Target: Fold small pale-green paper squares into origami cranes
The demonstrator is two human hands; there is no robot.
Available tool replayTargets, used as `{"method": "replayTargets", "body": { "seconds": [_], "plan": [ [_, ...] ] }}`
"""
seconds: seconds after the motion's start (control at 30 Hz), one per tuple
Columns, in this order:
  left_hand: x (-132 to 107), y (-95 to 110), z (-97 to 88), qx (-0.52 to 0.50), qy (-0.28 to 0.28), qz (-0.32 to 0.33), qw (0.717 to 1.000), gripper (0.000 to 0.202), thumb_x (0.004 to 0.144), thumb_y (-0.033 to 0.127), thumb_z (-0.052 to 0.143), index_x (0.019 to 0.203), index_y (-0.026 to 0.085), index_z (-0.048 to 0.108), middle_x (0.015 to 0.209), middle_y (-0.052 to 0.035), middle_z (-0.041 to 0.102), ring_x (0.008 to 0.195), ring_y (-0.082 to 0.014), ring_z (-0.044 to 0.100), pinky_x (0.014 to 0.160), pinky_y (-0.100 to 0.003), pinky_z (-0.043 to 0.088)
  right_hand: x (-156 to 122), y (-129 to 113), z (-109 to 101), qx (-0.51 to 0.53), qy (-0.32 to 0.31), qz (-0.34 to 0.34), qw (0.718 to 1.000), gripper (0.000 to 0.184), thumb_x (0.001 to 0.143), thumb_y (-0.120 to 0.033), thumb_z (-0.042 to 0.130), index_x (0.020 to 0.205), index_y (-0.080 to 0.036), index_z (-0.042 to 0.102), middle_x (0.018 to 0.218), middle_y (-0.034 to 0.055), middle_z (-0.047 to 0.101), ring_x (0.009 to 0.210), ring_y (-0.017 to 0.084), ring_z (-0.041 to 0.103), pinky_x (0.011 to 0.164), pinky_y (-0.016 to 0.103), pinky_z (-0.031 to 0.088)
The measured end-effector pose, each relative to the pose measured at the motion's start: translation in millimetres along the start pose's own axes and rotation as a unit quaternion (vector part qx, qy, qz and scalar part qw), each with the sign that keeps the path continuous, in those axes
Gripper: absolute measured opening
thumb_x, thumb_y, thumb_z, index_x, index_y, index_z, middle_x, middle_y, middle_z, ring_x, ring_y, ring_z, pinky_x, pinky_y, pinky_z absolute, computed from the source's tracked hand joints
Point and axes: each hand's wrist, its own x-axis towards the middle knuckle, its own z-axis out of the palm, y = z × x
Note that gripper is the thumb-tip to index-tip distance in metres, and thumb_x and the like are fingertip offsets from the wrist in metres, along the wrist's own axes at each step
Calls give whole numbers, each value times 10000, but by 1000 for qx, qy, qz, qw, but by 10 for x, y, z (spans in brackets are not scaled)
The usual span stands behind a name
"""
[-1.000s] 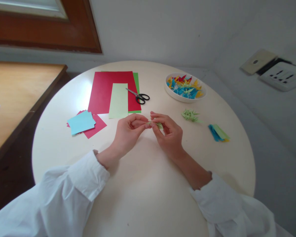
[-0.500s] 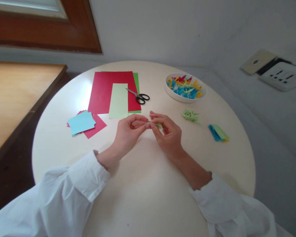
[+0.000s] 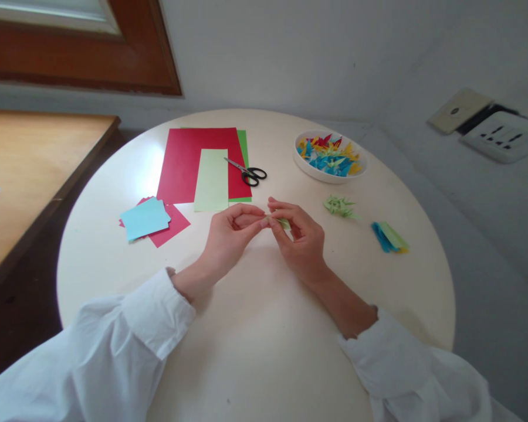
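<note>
Over the middle of the round cream table (image 3: 255,351), my left hand (image 3: 229,234) and my right hand (image 3: 301,237) pinch a small folded piece of light green paper (image 3: 284,223) between their fingertips. Both hands are closed on it, thumbs and forefingers meeting. Most of the paper is hidden by my fingers. A few folded light green paper figures (image 3: 339,205) lie just right of my right hand.
A white bowl (image 3: 330,174) holds several coloured folded figures at the back right. Black scissors (image 3: 249,172) lie on red and green sheets (image 3: 189,161) with a pale green strip (image 3: 212,179). Blue and red squares (image 3: 146,218) sit left; small blue-green papers (image 3: 389,237) sit right.
My fingers shift slightly on the green paper; both hands stay in the same place.
</note>
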Motion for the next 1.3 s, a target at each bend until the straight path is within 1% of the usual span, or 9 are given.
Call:
{"method": "replayTargets", "body": {
  "seconds": [0.27, 0.5, 0.63, 0.77, 0.9, 1.03, 1.13, 1.23, 1.3],
  "plan": [
    [-1, 4, -1, 10, 11, 1, 1000, 289, 586, 322, 767, 757, 133, 631, 668, -36, 700, 692, -168, 663, 707, -295, 510, -5, 0, 4, -3, 0, -4, 1000, 76, 808, -156, 569, 846, -212, 606, 1004, 67, 659, 1031, 198, 622, 877, 367, 532],
    [-5, 0, -3, 33, 27, 13, 999, 220, 619, 274, 735, 745, 136, 618, 654, -33, 694, 681, -173, 669, 674, -286, 516, -4, -6, 4, -23, -5, -20, 1000, 90, 805, -145, 567, 851, -206, 615, 1022, 74, 656, 1041, 197, 615, 878, 365, 528],
    [-13, 34, -2, 67, 61, 40, 995, 123, 658, 207, 683, 723, 144, 601, 649, -24, 685, 688, -176, 678, 671, -284, 523, 42, -26, -12, -88, 13, -58, 994, 84, 794, -149, 585, 812, -211, 639, 1006, 70, 645, 995, 187, 618, 864, 362, 521],
    [-8, 39, -6, 70, 58, 70, 993, 86, 674, 185, 651, 715, 161, 580, 645, -6, 662, 663, -162, 669, 661, -282, 525, 73, -47, -36, -162, 28, -59, 985, 79, 803, -198, 586, 798, -234, 657, 843, 43, 625, 807, 157, 609, 713, 320, 534],
    [13, -5, -27, 94, 52, 116, 987, 90, 675, 189, 645, 737, 172, 581, 664, 4, 639, 648, -134, 625, 665, -272, 502, 70, -47, -47, -157, 5, -52, 986, 111, 829, -202, 551, 811, -233, 656, 759, 28, 647, 718, 145, 600, 654, 291, 525],
    [35, -32, -59, 204, 60, 157, 964, 83, 692, 185, 628, 769, 184, 598, 737, -9, 634, 618, -114, 537, 606, -257, 449, 61, -34, -57, -140, -2, -52, 989, 117, 826, -189, 551, 815, -228, 661, 779, 30, 668, 729, 146, 617, 668, 289, 524],
    [55, -57, -86, 251, 40, 182, 950, 149, 703, 197, 629, 850, 191, 602, 887, -38, 647, 772, -147, 569, 715, -285, 462, 56, -35, -66, -125, -10, -53, 991, 119, 821, -177, 559, 818, -223, 669, 783, 33, 673, 736, 145, 626, 682, 291, 525],
    [74, -102, -105, 216, -21, 193, 957, 228, 737, 199, 607, 963, 181, 586, 1047, -75, 626, 1000, -177, 571, 898, -324, 432, 49, -39, -71, -100, -24, -60, 993, 134, 823, -162, 553, 842, -216, 674, 809, 39, 685, 763, 144, 637, 704, 291, 527],
    [78, -126, -110, 186, -56, 189, 963, 222, 759, 197, 588, 980, 171, 584, 1052, -85, 628, 1025, -178, 574, 922, -321, 425, 42, -39, -70, -82, -34, -60, 994, 144, 825, -151, 547, 856, -211, 674, 829, 41, 696, 779, 142, 645, 714, 283, 530]
  ]
}}
